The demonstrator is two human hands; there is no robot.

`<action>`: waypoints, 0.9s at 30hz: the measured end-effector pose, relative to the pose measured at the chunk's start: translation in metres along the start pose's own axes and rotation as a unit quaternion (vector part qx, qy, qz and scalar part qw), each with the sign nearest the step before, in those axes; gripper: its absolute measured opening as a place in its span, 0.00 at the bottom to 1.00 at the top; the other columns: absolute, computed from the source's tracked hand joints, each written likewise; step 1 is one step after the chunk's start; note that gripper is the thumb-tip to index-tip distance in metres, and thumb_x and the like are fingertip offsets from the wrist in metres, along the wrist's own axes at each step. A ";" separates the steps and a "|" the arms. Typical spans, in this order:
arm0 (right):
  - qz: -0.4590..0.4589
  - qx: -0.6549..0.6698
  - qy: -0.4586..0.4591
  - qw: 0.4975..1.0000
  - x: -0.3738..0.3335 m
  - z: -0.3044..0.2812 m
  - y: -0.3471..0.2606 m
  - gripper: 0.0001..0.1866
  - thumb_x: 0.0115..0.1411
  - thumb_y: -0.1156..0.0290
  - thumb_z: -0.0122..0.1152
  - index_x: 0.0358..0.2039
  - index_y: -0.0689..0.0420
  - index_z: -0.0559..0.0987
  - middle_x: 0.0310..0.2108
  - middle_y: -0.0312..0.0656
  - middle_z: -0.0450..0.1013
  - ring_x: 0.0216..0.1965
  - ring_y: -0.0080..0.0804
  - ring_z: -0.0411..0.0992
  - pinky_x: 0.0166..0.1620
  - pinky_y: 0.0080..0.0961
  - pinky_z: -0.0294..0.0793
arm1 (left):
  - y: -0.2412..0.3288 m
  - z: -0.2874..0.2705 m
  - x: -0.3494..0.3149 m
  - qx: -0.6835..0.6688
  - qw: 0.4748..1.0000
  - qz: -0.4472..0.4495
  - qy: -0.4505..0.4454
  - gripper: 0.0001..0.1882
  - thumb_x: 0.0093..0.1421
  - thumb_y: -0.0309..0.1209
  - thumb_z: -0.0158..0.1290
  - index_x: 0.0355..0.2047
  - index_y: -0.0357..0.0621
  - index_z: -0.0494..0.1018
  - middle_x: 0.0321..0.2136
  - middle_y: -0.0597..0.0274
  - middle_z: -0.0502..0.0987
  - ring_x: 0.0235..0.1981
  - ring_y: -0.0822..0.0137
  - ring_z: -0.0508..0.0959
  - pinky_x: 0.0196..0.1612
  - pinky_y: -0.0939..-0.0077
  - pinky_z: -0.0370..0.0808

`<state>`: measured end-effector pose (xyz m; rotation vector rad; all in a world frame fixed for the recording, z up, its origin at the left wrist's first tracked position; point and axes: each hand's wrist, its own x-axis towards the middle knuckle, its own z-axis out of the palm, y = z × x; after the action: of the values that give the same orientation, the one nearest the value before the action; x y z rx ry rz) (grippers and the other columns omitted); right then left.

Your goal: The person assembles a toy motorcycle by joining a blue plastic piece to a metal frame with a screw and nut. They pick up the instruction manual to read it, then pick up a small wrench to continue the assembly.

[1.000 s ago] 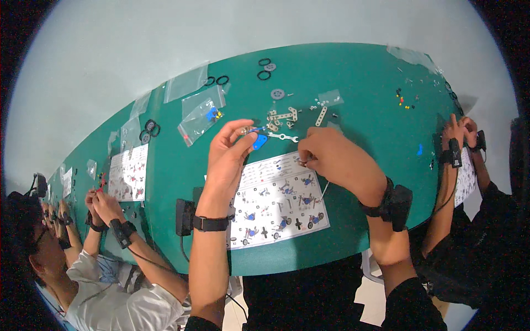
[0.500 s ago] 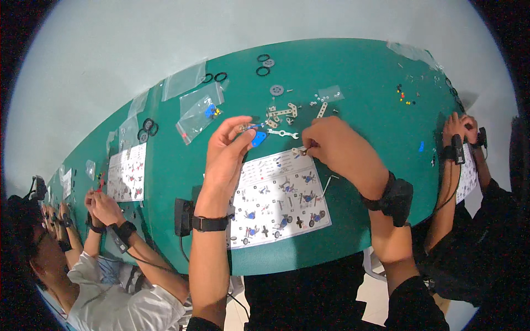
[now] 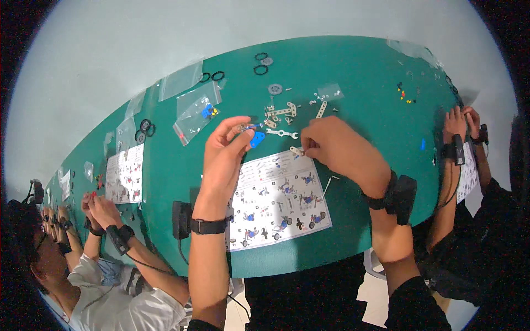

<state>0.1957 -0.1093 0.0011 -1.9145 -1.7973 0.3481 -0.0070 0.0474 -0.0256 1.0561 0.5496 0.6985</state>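
My left hand (image 3: 223, 157) is closed on a blue plastic plate with holes (image 3: 257, 139); the thumb presses it, and a thin blue-and-metal bit shows above the thumb. My right hand (image 3: 348, 154) is closed in a pinch, a small beige strip (image 3: 296, 150) sticking out from its fingertips over the top of the instruction sheet (image 3: 276, 204). Between the hands lies a pale flat wrench (image 3: 282, 133). Just beyond it are several beige perforated strips (image 3: 280, 112) with screws. Another beige strip (image 3: 322, 109) lies beyond my right hand. The right fingertips are partly hidden.
An L-shaped hex key (image 3: 329, 186) lies beside the sheet. Farther off are a grey wheel (image 3: 275, 89), black rings (image 3: 260, 70), a small bag of nuts (image 3: 330, 91) and a bag with blue and yellow parts (image 3: 193, 113). People work at both sides.
The right fingers have shifted slightly around the small beige strip. My left hand keeps its hold on the blue plate. The wrench and loose parts stay put.
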 end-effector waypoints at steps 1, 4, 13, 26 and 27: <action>-0.009 -0.013 0.005 1.000 -0.002 -0.001 0.000 0.06 0.55 0.74 0.68 0.31 0.60 0.80 0.30 0.48 0.76 0.36 0.51 0.74 0.42 0.43 0.73 | -0.001 0.001 -0.001 0.004 1.000 -0.002 0.002 0.14 0.64 0.19 0.58 0.50 0.39 0.76 0.40 0.64 0.81 0.40 0.76 0.79 0.43 0.81 0.75; -0.024 -0.023 0.035 0.999 -0.003 0.001 0.003 0.06 0.55 0.74 0.68 0.30 0.60 0.79 0.30 0.48 0.76 0.36 0.51 0.75 0.42 0.42 0.73 | 0.000 0.005 0.000 0.008 1.000 -0.004 0.004 0.14 0.64 0.18 0.58 0.50 0.39 0.76 0.40 0.64 0.81 0.40 0.76 0.79 0.44 0.81 0.75; -0.006 -0.006 0.015 1.000 0.003 -0.004 0.001 0.06 0.55 0.74 0.67 0.30 0.60 0.78 0.29 0.49 0.75 0.34 0.53 0.75 0.38 0.42 0.73 | -0.003 0.000 0.003 0.012 1.000 0.008 -0.008 0.14 0.66 0.21 0.58 0.51 0.40 0.76 0.39 0.63 0.81 0.41 0.73 0.80 0.46 0.79 0.77; -0.031 0.056 -0.020 0.998 -0.002 -0.002 -0.013 0.07 0.58 0.74 0.66 0.37 0.57 0.77 0.30 0.48 0.74 0.34 0.50 0.75 0.37 0.44 0.72 | 0.000 0.004 0.002 -0.001 1.000 0.002 -0.009 0.14 0.65 0.19 0.58 0.50 0.39 0.76 0.42 0.64 0.81 0.41 0.76 0.79 0.43 0.82 0.74; -0.043 0.024 0.009 0.999 -0.003 0.001 -0.010 0.07 0.59 0.74 0.65 0.37 0.57 0.77 0.31 0.48 0.74 0.34 0.51 0.75 0.38 0.44 0.72 | 0.000 0.004 0.001 -0.001 1.000 0.002 -0.011 0.14 0.65 0.19 0.58 0.50 0.39 0.76 0.42 0.64 0.81 0.41 0.76 0.79 0.43 0.82 0.74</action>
<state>0.1861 -0.1119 0.0054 -1.7951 -1.8369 0.3409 -0.0037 0.0458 -0.0239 1.0620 0.5275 0.6893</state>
